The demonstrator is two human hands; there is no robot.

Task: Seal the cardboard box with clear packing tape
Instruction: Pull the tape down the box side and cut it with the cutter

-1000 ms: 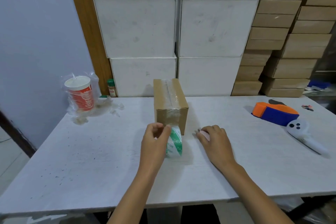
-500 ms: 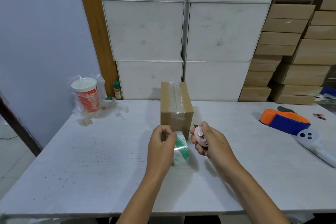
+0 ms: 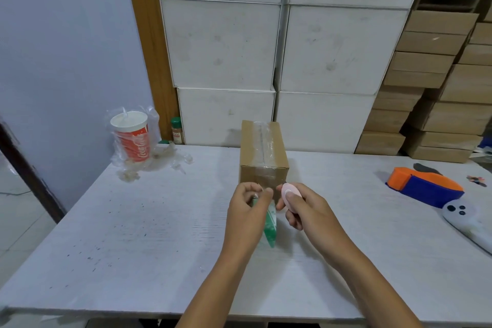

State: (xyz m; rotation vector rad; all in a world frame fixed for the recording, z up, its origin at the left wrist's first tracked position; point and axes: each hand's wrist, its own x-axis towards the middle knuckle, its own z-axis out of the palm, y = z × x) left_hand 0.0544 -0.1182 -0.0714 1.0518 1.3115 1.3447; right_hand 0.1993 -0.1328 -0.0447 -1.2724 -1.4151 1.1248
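Observation:
A small brown cardboard box (image 3: 263, 160) stands in the middle of the white table (image 3: 149, 234), with clear tape running along its top seam and down its near face. Just in front of it my left hand (image 3: 247, 210) grips a tape roll (image 3: 270, 224) with a green and white core, held on edge above the table. My right hand (image 3: 303, 210) holds a small pink cutter (image 3: 290, 193) close to the roll, beside the box's near face. Any strip of tape between roll and box is too clear to make out.
A red paper cup in a plastic bag (image 3: 131, 138) and a small spice jar (image 3: 177, 130) stand at the back left. An orange and blue tape dispenser (image 3: 426, 186) and a white controller (image 3: 463, 218) lie at the right. Stacked white and brown boxes (image 3: 343, 50) rise behind the table.
My right hand picked the pink cutter up off the table and brought it up next to the roll. My left hand turned the roll more edge-on, staying in front of the box.

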